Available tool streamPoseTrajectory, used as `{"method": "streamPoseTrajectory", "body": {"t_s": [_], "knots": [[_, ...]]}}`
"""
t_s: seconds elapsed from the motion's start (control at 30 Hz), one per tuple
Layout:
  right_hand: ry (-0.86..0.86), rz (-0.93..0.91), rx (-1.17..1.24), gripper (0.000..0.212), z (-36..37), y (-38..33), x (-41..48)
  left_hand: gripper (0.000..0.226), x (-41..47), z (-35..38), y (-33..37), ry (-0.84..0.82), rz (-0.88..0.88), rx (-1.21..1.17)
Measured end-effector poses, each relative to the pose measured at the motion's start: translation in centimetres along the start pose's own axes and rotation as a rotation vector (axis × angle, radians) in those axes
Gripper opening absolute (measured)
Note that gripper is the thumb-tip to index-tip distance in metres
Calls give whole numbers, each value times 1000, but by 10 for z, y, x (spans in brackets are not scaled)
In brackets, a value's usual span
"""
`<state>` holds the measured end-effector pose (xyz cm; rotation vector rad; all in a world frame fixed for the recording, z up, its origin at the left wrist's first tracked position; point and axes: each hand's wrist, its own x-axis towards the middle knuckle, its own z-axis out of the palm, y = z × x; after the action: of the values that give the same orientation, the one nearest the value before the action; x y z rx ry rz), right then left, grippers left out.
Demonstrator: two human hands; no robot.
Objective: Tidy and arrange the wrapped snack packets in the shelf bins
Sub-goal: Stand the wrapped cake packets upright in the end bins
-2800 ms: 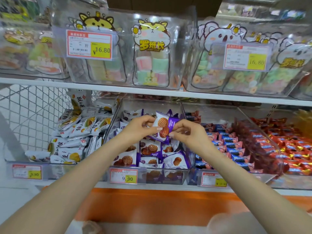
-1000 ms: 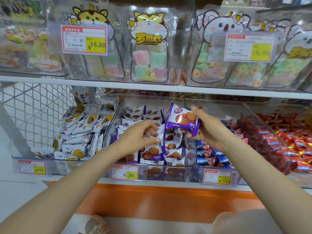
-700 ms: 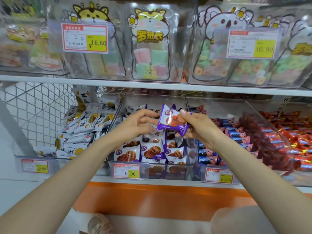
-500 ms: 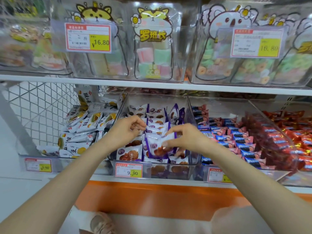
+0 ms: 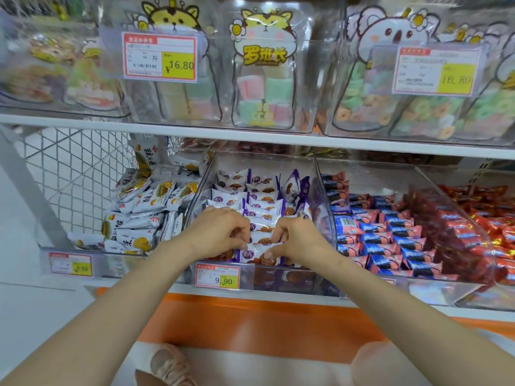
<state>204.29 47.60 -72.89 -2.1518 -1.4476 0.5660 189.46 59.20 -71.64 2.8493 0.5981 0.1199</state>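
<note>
Packet [image 5: 251, 252] lowered to bin [image 5: 322, 215] front; left hand [image 5: 220, 232], right hand [image 5: 299, 239] fingers curled, pinching it.

One wide-angle camera, worn on the head, faces forward and slightly down at a shop shelf [image 5: 250, 135], near enough that both arms reach it. The left hand [image 5: 220, 232] and right hand [image 5: 298, 238] meet on a snack packet [image 5: 252, 251] in the middle bin [image 5: 278, 278], just below frame centre. A shoe [image 5: 170, 363] marks the bottom edge. The shelf board slopes down to the right across the frame.
</note>
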Motion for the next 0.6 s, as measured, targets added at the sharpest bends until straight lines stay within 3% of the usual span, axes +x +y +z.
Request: {"method": "streamPoseTrajectory", "body": {"t_s": [0.17,0.23,0.3,0.33,0.47,0.6], "knots": [[-45,-1,-1,28,-11,0,-3,5,3,-4,-1,-57,-22,-34],[143,-30,-16,28,-35,1,-2,7,5,-7,-1,11,-42,-130],[373,-96,-200,21,-61,8,8,11,11,-8,3,133,-71,-202],[379,-130,-346,19,-71,14,16,12,14,-7,6,197,-74,-225],[24,-120,-884,30,-74,21,44,13,31,-2,24,301,-44,-301],[115,-191,-1175,17,-68,16,62,13,49,2,38,301,-60,-355]]}}
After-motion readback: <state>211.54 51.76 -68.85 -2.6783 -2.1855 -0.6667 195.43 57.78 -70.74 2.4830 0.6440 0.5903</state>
